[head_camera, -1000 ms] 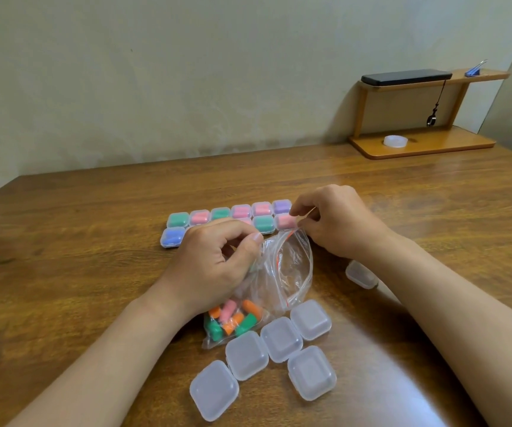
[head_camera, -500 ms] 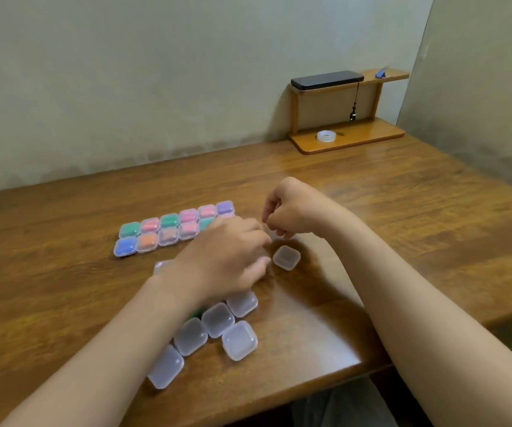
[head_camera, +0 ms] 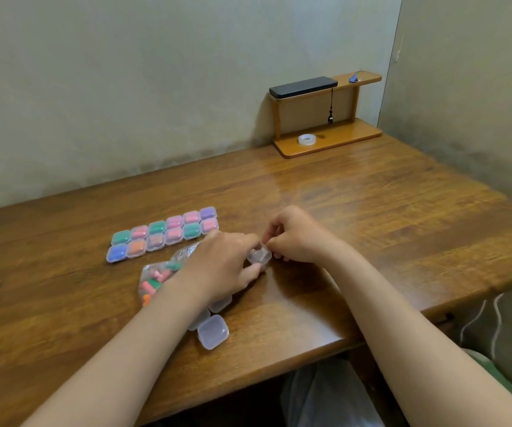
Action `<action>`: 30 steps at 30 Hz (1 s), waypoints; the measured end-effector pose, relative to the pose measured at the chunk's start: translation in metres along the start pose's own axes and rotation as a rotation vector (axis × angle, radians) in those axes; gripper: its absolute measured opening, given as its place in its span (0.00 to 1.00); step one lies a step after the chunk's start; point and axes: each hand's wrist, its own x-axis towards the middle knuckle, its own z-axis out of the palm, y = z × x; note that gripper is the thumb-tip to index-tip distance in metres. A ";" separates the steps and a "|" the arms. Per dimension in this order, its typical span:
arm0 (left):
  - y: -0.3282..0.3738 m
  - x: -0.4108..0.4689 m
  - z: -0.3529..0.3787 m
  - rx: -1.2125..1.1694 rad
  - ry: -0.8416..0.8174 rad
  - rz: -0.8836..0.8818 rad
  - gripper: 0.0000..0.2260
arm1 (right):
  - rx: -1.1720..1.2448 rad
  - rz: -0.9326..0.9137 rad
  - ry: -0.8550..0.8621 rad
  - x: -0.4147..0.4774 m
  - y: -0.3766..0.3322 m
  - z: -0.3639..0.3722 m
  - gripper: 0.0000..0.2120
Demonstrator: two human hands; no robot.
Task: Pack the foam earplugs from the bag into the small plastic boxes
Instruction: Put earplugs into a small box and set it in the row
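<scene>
The left hand holds a small clear box between thumb and finger, low down by the bench. The right hand has its fingers curled and pinches the top edge of the same box. The bag lies just left of the left hand, with earplugs of many colours inside. Behind it sit two rows of full boxes. Empty boxes lie near the bench edge, partly under the left arm.
</scene>
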 end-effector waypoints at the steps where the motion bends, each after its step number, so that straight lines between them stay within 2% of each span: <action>1: 0.000 -0.001 -0.001 -0.022 0.016 -0.018 0.13 | 0.015 -0.009 -0.001 -0.001 0.000 0.000 0.08; 5: -0.003 -0.006 -0.008 -0.151 0.079 -0.033 0.14 | 0.194 -0.031 -0.028 -0.009 -0.002 0.001 0.02; 10: -0.005 -0.016 -0.018 -0.217 0.221 0.013 0.22 | 0.485 -0.117 -0.039 -0.015 -0.015 0.006 0.06; 13: -0.003 -0.025 -0.032 -0.415 0.350 -0.102 0.18 | 0.612 -0.195 0.007 -0.014 -0.026 0.010 0.07; 17: -0.012 -0.037 -0.049 -0.626 0.452 -0.281 0.04 | 0.789 -0.237 0.052 -0.012 -0.043 0.020 0.07; 20: -0.019 -0.046 -0.052 -0.638 0.499 -0.298 0.04 | 0.788 -0.250 0.078 -0.010 -0.056 0.031 0.07; 25: -0.030 -0.061 -0.053 -0.669 0.541 -0.293 0.10 | 0.790 -0.260 0.069 -0.007 -0.073 0.046 0.07; 30: -0.042 -0.071 -0.058 -0.676 0.586 -0.296 0.09 | 0.739 -0.278 0.039 -0.008 -0.084 0.054 0.12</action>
